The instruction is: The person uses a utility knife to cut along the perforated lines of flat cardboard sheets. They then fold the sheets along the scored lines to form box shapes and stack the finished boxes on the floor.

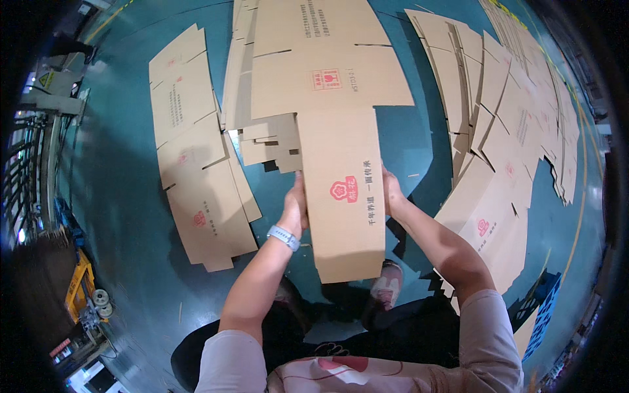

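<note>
Before me a flat die-cut cardboard box blank (339,142) with red and dark print spans from the top of the view down to above my feet. My left hand (296,204) grips the left edge of its narrow lower panel, thumb along the edge. On the opposite edge my right hand (390,190) holds the same panel, its fingers partly hidden by the board. More cardboard blanks (260,142) show behind and to the left of the held one. A separate group of flat blanks (189,147) lies on the floor to the left.
To the right, overlapping stacks of cardboard blanks (511,127) spread over the blue-green floor (128,196). A blue plastic crate (540,314) stands at the lower right. Yellow wheeled equipment (81,290) is at the lower left. Metal racking (42,172) lines the left rim.
</note>
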Motion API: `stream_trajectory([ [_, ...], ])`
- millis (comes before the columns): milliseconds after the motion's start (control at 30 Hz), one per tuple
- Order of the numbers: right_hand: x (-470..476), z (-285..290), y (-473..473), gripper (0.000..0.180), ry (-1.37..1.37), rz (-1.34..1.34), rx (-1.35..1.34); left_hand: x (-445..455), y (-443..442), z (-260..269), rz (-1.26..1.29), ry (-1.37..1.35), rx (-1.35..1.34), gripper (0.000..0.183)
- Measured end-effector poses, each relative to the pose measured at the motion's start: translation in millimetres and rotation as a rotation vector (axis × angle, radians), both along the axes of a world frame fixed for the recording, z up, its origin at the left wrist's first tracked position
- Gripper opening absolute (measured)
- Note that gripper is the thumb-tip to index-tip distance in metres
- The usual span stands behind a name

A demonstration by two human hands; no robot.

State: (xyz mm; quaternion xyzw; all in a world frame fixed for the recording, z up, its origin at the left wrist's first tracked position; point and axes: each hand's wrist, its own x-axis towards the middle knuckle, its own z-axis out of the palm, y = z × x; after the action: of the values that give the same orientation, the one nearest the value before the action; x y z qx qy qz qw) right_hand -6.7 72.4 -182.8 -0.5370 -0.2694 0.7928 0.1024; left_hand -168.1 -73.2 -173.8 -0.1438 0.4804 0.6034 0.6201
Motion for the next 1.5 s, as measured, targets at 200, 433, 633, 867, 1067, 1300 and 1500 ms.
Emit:
stream_trajectory([
  [200,-8,67,-3,0.058,-0.003,0.162,0.049,19,8,36,-0.053,0.032,-0.017,0.049],
  [433,11,25,9,0.054,0.100,0.022,0.092,23,12,39,-0.049,0.036,0.013,0.063],
  [633,142,62,74,0.024,-0.249,0.190,0.829,61,31,8,-0.040,0.296,-0.068,0.064],
  [867,358,92,45,0.034,-0.782,-0.047,0.966,152,101,15,-0.810,0.930,0.292,0.040],
  [1067,486,68,137,0.038,-1.634,0.283,1.272,76,83,19,-1.004,1.356,0.488,0.021],
  [1300,24,26,188,0.060,-0.577,0.620,1.209,-187,103,32,-0.431,1.428,-0.595,0.049],
  [1500,-97,11,139,0.052,-0.353,0.680,1.097,-166,109,40,-0.593,1.254,-0.512,0.066],
])
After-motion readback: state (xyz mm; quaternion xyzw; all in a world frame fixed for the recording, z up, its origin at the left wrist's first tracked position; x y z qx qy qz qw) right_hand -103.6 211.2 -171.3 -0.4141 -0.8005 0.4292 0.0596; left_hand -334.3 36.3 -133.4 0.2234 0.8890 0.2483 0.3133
